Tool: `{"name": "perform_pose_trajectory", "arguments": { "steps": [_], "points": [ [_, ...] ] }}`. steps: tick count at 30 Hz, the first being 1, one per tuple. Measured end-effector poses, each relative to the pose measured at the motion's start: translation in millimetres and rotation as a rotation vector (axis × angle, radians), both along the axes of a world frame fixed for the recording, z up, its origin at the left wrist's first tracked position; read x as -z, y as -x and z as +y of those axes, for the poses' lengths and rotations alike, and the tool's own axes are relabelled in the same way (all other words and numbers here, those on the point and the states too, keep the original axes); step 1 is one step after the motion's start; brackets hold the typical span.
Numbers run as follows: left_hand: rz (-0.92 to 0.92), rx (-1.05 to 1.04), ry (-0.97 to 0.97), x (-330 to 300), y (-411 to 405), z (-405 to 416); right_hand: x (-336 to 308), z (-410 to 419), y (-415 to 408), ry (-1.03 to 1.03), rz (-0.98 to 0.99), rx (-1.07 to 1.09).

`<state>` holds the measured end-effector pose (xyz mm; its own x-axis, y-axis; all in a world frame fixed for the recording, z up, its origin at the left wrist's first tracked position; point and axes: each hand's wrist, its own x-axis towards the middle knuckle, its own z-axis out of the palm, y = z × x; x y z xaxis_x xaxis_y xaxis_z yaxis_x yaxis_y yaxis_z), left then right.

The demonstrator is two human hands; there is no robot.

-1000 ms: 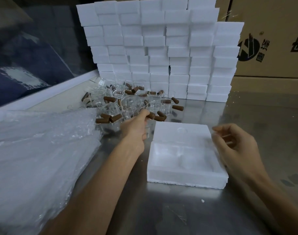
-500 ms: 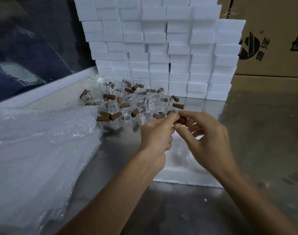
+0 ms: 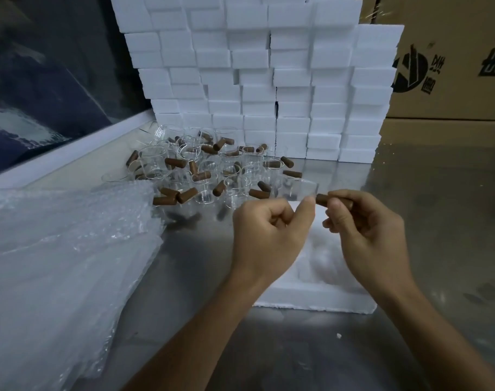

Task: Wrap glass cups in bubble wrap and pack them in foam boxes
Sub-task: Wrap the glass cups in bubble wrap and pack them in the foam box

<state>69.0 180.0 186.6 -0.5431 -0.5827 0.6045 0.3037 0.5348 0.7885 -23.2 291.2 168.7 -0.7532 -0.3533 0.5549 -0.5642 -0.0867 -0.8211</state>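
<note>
We hold one glass cup [image 3: 298, 190] over the counter [image 3: 426, 210]: left hand [image 3: 266, 235] apparently pinching its rim, right hand [image 3: 367, 224] gripping the brown handle [image 3: 333, 200]. The glass is light, rigid, slippery and fragile (grip the handle, not the wall).

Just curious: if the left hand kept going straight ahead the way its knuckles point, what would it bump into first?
Probably the glass cups clustered just beyond the left hand, though depth is hard to judge here.

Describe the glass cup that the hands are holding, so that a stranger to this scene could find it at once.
Start at the wall of white foam boxes; before it stands a crowd of glass cups on the steel table. The held cup is raised above the open foam box, its brown handle pinched by the right hand, the left hand at its rim.
</note>
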Motion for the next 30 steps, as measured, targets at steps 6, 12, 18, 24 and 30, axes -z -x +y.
{"name": "perform_pose_trajectory", "arguments": {
  "steps": [6,12,18,24,30],
  "points": [
    [0.043,-0.028,0.325,5.7,-5.3,-25.7,-7.0,16.1,7.3,0.034,-0.052,-0.027],
    [-0.198,0.140,0.418,11.3,-7.8,-50.4,-9.6,15.8,2.4,-0.031,0.001,-0.093],
    [-0.105,0.088,0.331,10.5,-14.9,-53.9,-6.7,14.9,0.6,-0.184,0.263,-0.053],
    [-0.080,0.050,0.315,16.1,-18.7,-43.7,4.5,10.2,1.4,-0.330,0.689,0.005],
    [-0.234,0.033,0.427,9.3,-26.8,-29.1,8.4,12.8,0.7,-0.248,0.779,0.045]
  ]
}}
